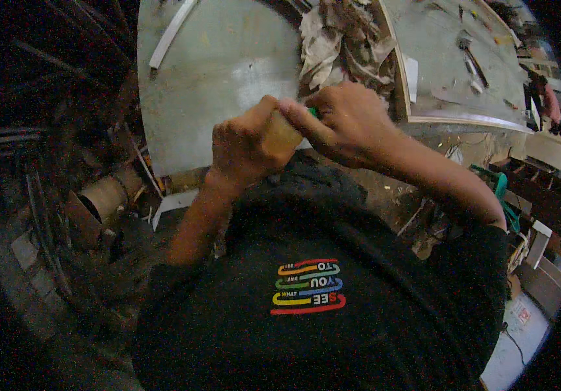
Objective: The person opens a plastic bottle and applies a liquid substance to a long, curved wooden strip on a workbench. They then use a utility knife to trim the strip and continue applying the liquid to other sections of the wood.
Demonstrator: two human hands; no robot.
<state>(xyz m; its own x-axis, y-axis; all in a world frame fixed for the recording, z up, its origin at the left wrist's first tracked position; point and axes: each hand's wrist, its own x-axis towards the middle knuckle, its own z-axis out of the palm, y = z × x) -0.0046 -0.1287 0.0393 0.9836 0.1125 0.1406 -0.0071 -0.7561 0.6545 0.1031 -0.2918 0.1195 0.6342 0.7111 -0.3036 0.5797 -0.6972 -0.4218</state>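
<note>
Just in front of my body, my left hand [240, 146] is closed round a small yellowish bottle [281, 139], which leans toward the upper right. My right hand [355, 124] curls over its top end, thumb stretched across toward the left hand. A bit of the bottle's green cap [312, 112] shows between thumb and fingers. Most of the cap and the bottle's lower end are hidden by my hands. Beyond them lies a worn pale tabletop [218, 85].
Crumpled dirty cloths [345, 45] lie beyond my right hand. A white strip [173, 32] rests at the table's far left. On the right, a second table [433, 78] carries a dark long-handled tool [474, 62]. A cardboard tube [111, 192] lies low at left.
</note>
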